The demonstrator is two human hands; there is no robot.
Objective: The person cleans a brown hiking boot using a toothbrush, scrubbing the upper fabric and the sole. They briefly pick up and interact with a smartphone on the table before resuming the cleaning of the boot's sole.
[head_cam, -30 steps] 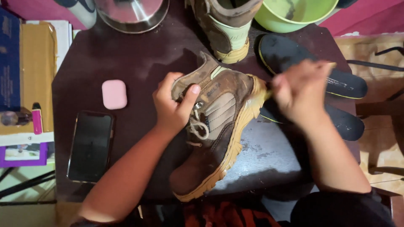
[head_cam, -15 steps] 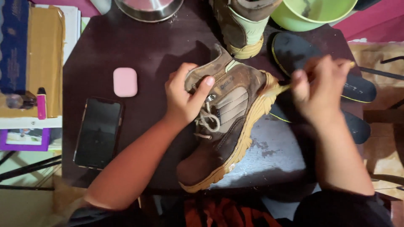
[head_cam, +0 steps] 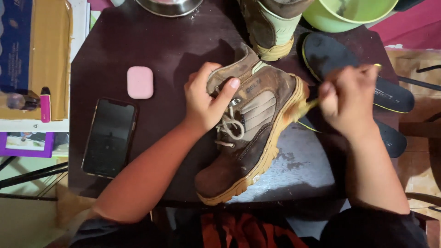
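A dark, scuffed table point(head_cam: 161, 50) fills most of the view, with a wet-looking pale patch near its front edge. On it lies a brown boot point(head_cam: 250, 133) with a tan sole, tipped on its side, toe toward the person and ankle collar away. The left hand point(head_cam: 205, 102) grips the collar, thumb hooked over the top edge near the laces and the other fingers curled against the tongue side. The right hand point(head_cam: 347, 98) is just beside the heel; it is blurred, fingers bunched together around what looks like a thin yellowish brush point(head_cam: 303, 108) whose tip meets the heel edge of the sole. I cannot tell exactly how the fingers pinch it.

The boot rests only on its side and the left hand's hold, so a hard push at the heel could spin or slide it, likely over that slick patch. It could then knock into the second boot point(head_cam: 271, 27) standing just behind it.

Two black insoles point(head_cam: 353, 69) lie under and beyond the right hand, crowding its elbow room. A green bowl point(head_cam: 349, 14) and a metal bowl point(head_cam: 170, 5) sit at the far edge. A black phone point(head_cam: 109, 138) lies well to the left, and a splash could reach it. A small pink case point(head_cam: 139, 82) sits above it.
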